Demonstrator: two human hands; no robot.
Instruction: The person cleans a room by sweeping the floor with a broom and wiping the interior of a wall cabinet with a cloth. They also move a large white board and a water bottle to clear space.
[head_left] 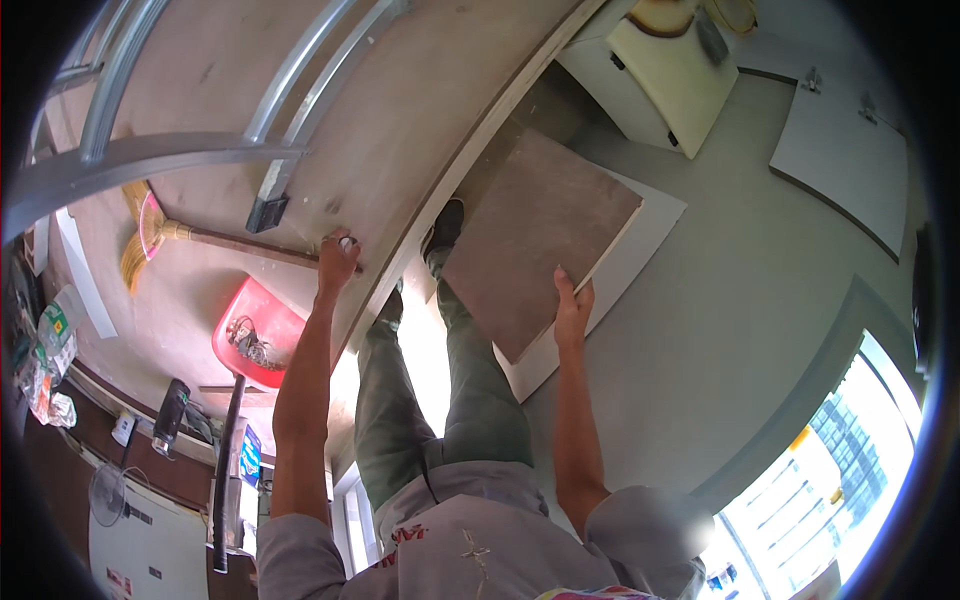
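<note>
My right hand [572,308] grips the edge of a flat brown board [535,235], thumb on its upper face. A larger white panel [650,215] lies behind the board, its edges showing past it. My left hand [338,262] is closed at the end of a broom's handle. A small round pale-and-dark thing [347,243] shows at its fingertips, too small to name. The broom [240,240] lies on the brownish surface, its straw bristles pointing left. I cannot tell whether the fingers also hold the handle. A red dustpan [262,310] with debris in it sits beside my left forearm.
Metal tube legs [290,110] stand on the brownish surface [410,90], whose raised edge runs diagonally past my feet. A white cabinet [670,80] and a hinged white door panel [845,150] are at the far right. A dark bottle [172,415] and plastic bags [55,345] are at left.
</note>
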